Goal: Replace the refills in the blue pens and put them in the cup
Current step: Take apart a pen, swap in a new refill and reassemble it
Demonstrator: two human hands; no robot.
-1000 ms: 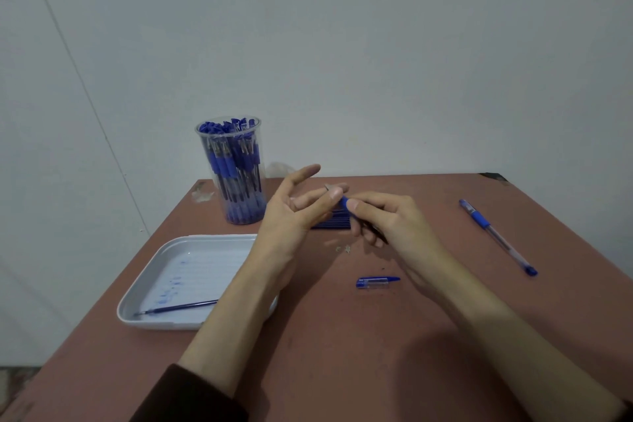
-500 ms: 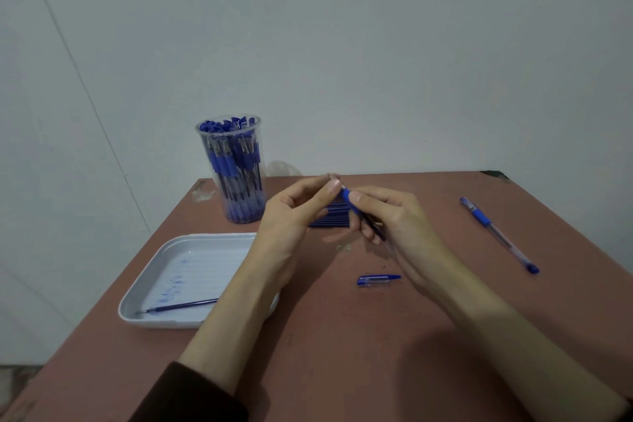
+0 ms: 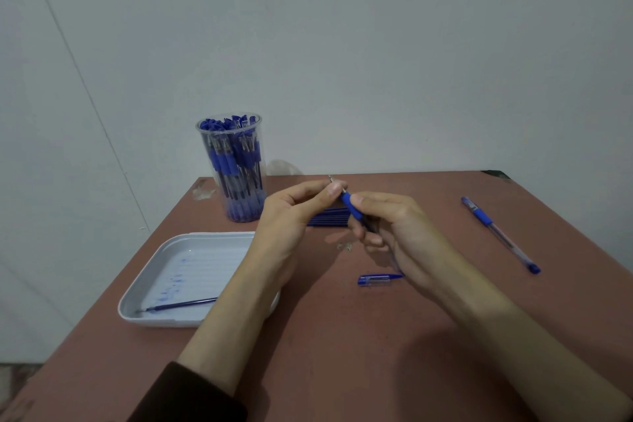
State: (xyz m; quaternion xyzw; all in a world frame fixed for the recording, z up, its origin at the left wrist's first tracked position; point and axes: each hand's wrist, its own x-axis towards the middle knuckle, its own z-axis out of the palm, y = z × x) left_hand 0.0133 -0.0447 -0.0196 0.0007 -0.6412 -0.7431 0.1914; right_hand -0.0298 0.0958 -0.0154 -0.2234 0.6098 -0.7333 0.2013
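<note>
My right hand [image 3: 397, 236] grips a blue pen [image 3: 352, 207] by its barrel, tip pointing up and left. My left hand [image 3: 294, 212] pinches the pen's metal tip piece between thumb and fingers. Both hands hover above the middle of the table. Behind them lies a bundle of blue refills [image 3: 325, 217], partly hidden. A blue pen cap [image 3: 378, 280] lies near my right wrist. A clear cup [image 3: 233, 168] full of blue pens stands at the back left. One more capped blue pen [image 3: 498, 233] lies at the right.
A white tray [image 3: 150, 284] with blue ink stains sits at the front left and holds one loose refill [image 3: 178, 305]. The reddish-brown table [image 3: 342, 353] ends against a grey wall. Small scraps [image 3: 344, 246] lie under my hands.
My left hand's fingers have closed from spread to a pinch on the pen tip. Both hands have risen slightly with the pen.
</note>
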